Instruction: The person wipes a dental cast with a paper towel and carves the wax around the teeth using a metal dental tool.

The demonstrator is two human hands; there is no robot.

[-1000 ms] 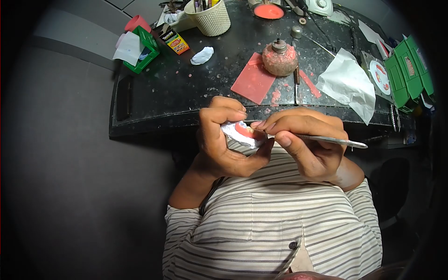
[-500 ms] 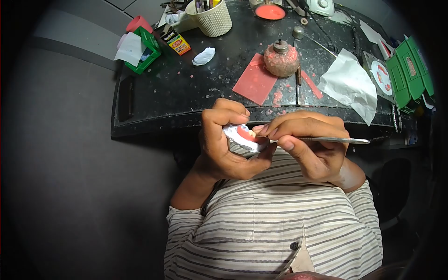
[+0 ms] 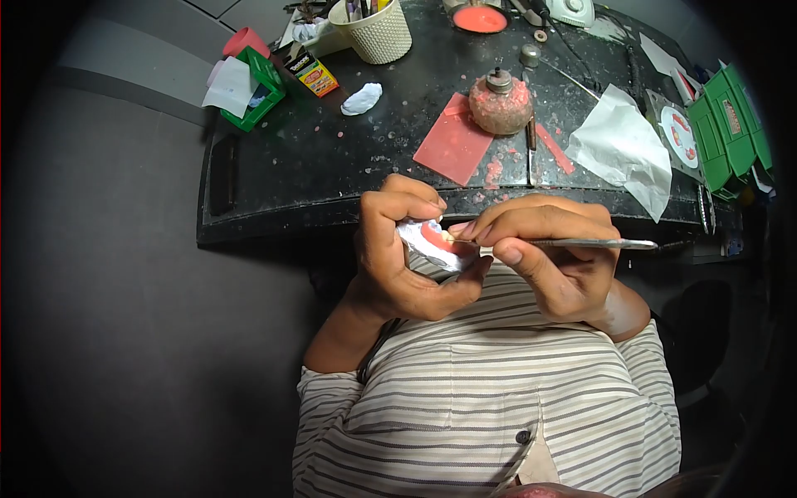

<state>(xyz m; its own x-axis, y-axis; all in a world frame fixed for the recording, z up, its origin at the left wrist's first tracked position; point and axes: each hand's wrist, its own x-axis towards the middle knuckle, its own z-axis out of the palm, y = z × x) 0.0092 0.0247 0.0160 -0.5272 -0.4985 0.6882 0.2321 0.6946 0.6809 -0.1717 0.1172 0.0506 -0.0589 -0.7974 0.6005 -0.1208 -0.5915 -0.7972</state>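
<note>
Fingers of the left hand [image 3: 407, 257] curled narrow around a small white dental cast with a curved pink wax rim [image 3: 437, 251]; thumb along the near side, fingertips at the far side. Right hand [image 3: 556, 249] pinches a slim silver metal hand tool [image 3: 623, 244], thumb opposed to fingers, gap narrow; thin end at the cast's rim, exact contact too small to tell. Handle runs out to the right.

Cast held off the bench, just on the body side of the black speckled bench's [image 3: 286, 158] front edge. Widest bare stretch: bench left of the pink sheet, below the white lump. Right side tighter: crumpled white paper [image 3: 623, 141] reaches over the front edge, near the right hand.

Counts, mid-bench: one flat pink wax sheet [image 3: 452, 145], one round wax-crusted jar with metal neck [image 3: 501, 106] touching it, one brown-handled knife [image 3: 531, 145], one narrow pink strip [image 3: 554, 149], one white lump [image 3: 362, 100]. Far left: one open green bin [image 3: 259, 98], one yellow-and-black box [image 3: 314, 75], one white woven-look cup [image 3: 375, 37], several pens upright in it.
</note>
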